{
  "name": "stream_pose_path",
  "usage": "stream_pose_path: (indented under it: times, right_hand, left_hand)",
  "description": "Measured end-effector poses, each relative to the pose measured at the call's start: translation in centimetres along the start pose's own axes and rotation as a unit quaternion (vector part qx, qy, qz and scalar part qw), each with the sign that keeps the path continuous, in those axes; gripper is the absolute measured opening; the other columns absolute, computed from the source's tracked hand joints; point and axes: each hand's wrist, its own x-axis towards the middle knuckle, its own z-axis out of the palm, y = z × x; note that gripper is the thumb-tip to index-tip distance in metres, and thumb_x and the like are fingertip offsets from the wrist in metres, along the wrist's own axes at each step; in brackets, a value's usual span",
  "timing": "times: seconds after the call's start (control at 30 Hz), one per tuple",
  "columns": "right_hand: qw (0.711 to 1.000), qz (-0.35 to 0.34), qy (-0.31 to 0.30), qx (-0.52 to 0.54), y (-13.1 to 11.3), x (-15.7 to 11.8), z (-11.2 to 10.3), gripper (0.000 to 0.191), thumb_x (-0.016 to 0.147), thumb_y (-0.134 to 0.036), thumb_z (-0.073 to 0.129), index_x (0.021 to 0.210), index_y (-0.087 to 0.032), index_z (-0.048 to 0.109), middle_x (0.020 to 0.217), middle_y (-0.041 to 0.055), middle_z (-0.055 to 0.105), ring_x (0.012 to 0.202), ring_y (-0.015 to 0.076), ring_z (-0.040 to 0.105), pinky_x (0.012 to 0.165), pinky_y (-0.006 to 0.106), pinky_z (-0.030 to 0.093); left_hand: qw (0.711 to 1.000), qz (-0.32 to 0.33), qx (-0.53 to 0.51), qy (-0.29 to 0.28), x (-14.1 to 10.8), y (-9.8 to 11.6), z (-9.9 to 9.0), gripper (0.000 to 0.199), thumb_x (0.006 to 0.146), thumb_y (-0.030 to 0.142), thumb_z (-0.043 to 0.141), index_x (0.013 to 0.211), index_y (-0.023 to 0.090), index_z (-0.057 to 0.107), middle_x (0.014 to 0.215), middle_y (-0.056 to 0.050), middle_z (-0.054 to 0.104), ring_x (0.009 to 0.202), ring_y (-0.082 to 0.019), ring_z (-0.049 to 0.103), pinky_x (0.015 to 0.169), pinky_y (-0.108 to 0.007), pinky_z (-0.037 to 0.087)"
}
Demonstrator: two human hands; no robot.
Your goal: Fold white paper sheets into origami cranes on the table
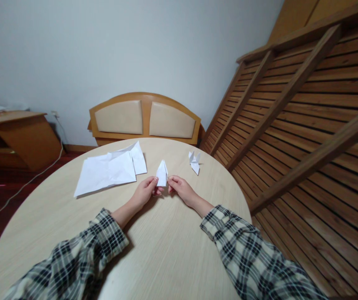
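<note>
Between my two hands is a small piece of folded white paper (162, 175) with a pointed top, held upright just above the table. My left hand (146, 189) pinches its lower left edge, thumb in front and fingers behind. At its lower right edge, my right hand (180, 188) pinches the paper between thumb and fingers. Beyond my right hand, a finished-looking folded paper figure (194, 162) with upright points stands on the table. Left of my hands lie several sheets of white paper (107, 173), creased and overlapping.
The round light-wood table (166, 250) fills the foreground. Behind it stands a wooden headboard (146, 118) with two beige panels against the wall. A slatted wooden frame (291, 125) leans close along the right side. A desk (22, 137) and a white cable (25, 185) are at left.
</note>
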Motion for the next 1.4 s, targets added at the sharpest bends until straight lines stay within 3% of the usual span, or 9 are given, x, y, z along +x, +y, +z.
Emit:
stream_pose_path:
  times: [0.5,0.9,1.13,1.27,1.4]
  right_hand:
    - [1.0,0.004,-0.024,-0.004,-0.29,-0.31,-0.02,0.031,0.076,-0.046,0.066,0.083,-0.017,0.059,0.064,-0.0028,0.055,0.058,0.01,0.049,0.055,0.023,0.036]
    - [1.0,-0.001,-0.014,-0.021,-0.15,-0.08,-0.01,0.018,0.074,-0.033,0.062,0.077,-0.015,0.059,0.065,-0.0026,0.055,0.06,0.0107,0.049,0.058,0.025,0.037]
    - [1.0,0.003,-0.015,-0.022,-0.24,-0.1,-0.07,0.023,0.073,-0.037,0.065,0.076,-0.015,0.06,0.062,-0.0025,0.054,0.057,0.0102,0.047,0.056,0.024,0.035]
    - [0.999,0.002,-0.021,-0.028,-0.16,-0.16,-0.17,0.027,0.073,-0.041,0.067,0.075,-0.015,0.06,0.062,-0.0025,0.054,0.056,0.0098,0.046,0.054,0.024,0.034]
    - [0.999,0.001,-0.022,-0.034,0.03,-0.17,-0.16,0.03,0.073,-0.044,0.068,0.073,-0.015,0.06,0.061,-0.0029,0.054,0.056,0.0097,0.046,0.053,0.023,0.034]
  left_hand:
    - [1.0,0.0,-0.005,0.004,-0.1,0.36,0.1,0.045,0.073,0.059,0.063,0.084,0.016,0.06,0.064,0.001,0.061,0.055,-0.013,0.055,0.056,-0.025,0.043]
    - [0.999,0.022,0.017,-0.044,-0.44,0.79,0.09,0.032,0.08,0.046,0.064,0.089,0.015,0.061,0.069,0.002,0.058,0.058,-0.01,0.052,0.053,-0.022,0.04]
    - [0.999,0.03,0.006,-0.02,-0.35,0.48,0.03,0.038,0.079,0.041,0.064,0.108,0.018,0.054,0.081,0.0,0.059,0.068,-0.013,0.057,0.057,-0.023,0.046]
    - [0.999,0.051,-0.009,0.006,-0.32,0.41,0.02,0.03,0.074,0.035,0.07,0.09,0.02,0.05,0.086,0.002,0.055,0.072,-0.012,0.057,0.06,-0.023,0.048]
    - [0.998,0.056,0.015,-0.001,-0.24,0.3,-0.16,0.022,0.076,0.033,0.067,0.084,0.018,0.053,0.075,0.003,0.052,0.063,-0.01,0.052,0.058,-0.022,0.045]
